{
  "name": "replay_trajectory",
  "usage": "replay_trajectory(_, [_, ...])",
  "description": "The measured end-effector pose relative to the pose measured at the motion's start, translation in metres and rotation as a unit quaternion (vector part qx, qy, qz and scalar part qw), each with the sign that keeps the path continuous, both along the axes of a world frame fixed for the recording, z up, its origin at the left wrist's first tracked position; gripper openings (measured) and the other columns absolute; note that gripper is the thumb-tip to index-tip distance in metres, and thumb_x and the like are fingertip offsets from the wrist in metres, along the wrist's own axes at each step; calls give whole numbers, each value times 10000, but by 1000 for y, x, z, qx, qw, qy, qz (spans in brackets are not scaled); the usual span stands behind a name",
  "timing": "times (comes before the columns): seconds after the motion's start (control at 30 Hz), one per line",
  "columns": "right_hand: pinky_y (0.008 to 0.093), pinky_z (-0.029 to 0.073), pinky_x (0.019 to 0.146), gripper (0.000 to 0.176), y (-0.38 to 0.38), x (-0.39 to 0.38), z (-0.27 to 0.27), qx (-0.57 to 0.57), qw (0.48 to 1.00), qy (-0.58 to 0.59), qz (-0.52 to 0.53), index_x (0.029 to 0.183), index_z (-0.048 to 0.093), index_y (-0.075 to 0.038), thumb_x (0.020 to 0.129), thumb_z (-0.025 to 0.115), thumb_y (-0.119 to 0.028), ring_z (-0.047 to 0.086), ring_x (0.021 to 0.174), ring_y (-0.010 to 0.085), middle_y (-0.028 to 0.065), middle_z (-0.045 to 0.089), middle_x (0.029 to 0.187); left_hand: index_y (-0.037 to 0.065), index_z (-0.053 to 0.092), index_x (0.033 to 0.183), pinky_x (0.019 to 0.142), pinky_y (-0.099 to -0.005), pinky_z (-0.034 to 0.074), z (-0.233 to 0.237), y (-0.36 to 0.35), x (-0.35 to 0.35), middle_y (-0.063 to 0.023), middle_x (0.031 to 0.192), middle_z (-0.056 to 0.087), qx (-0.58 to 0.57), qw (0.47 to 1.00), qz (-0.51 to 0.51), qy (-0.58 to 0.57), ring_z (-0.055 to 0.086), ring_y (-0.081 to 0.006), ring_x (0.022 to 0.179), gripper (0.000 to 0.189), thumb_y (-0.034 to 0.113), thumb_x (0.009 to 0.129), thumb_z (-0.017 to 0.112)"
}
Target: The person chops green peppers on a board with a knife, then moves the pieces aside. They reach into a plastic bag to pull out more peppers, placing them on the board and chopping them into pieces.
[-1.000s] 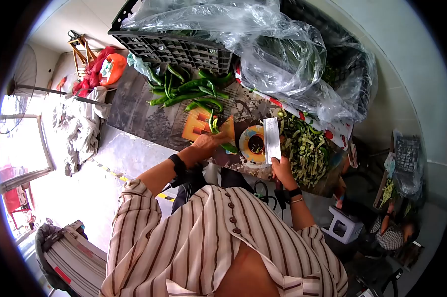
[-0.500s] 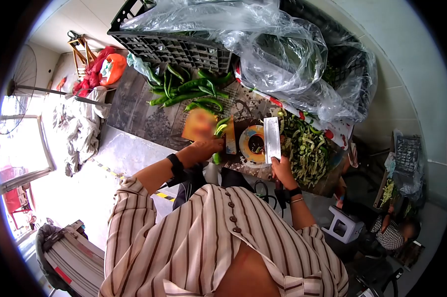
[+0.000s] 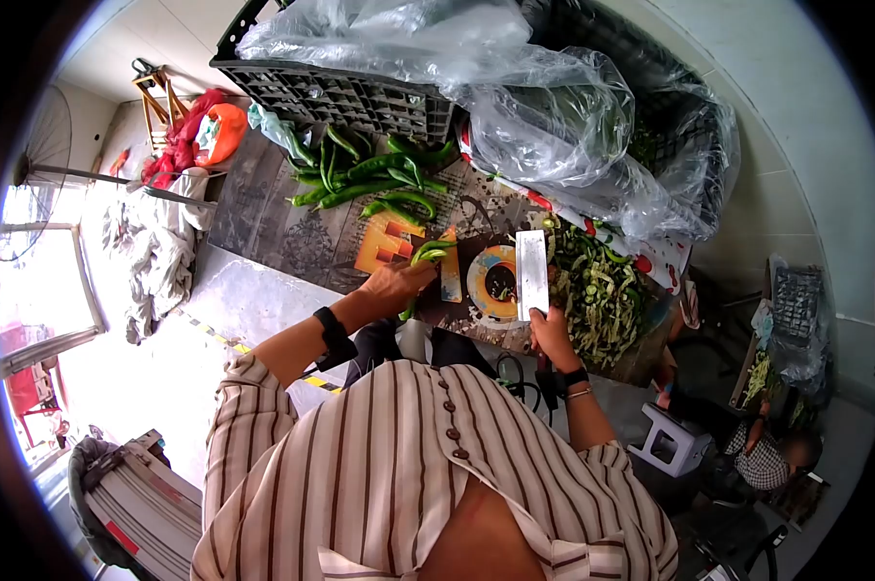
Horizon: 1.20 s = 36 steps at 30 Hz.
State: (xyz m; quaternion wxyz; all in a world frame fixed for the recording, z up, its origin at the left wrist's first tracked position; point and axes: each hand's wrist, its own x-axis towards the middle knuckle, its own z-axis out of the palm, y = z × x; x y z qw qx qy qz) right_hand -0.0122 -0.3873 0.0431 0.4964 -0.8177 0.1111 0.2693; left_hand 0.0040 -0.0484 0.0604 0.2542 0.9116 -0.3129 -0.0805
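My left hand [image 3: 396, 287] pinches a few peppers [image 3: 429, 254] at the left edge of the board [image 3: 482, 263], right hand [image 3: 553, 336] fisted on the cleaver [image 3: 532, 273] at its right edge; I'd square them up and tuck fingertips.

Pale wall [image 3: 815, 145]; grey concrete floor [image 3: 248, 300] — bright window [image 3: 30, 281] at left.

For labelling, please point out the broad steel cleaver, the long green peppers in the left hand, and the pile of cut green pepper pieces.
broad steel cleaver [image 3: 531, 263]: head view, middle of the blade.
long green peppers [image 3: 428, 255]: head view, their curved ends.
pile of cut green pepper pieces [image 3: 602, 290]: head view, centre of heap.
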Motion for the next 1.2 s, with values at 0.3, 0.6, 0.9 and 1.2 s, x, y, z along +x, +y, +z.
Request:
replay_trajectory(0.3, [277,404,353,218,3,2,10,-7,1000,7,-7,771,493,13,863,514,-183,468,375,128,33,475,545,91,355,1266,854,-419,431,-3,-8,-2,-165,1108,477,61,967,240,60,518,-336,1009,747,397,681,705])
replay_trajectory(0.6, [278,388,361,282,4,4,12,-17,1000,12,2,654,447,-11,868,513,-184,459,367,126,34,456,499,107,304,1325,858,-364,406,3,-7,3,-127,1140,459,122,980,157,29,488,-280,1022,777,318,690,698])
replay_trajectory(0.9, [286,392,359,257,6,6,16,-11,1000,18,7,684,448,-9,866,514,-178,457,376,130,28,456,518,66,478,1210,874,-353,377,-22,-2,-4,-102,1058,488,-7,970,243,14,485,-261,1021,601,322,702,671])
replay_trajectory(1.2, [291,400,370,226,15,10,32,-49,997,5,54,743,446,-5,860,529,-180,459,382,136,45,461,531,79,517,1135,857,-368,394,-25,-3,2,-87,1057,511,-13,957,278,87,491,-281,1002,491,244,698,669])
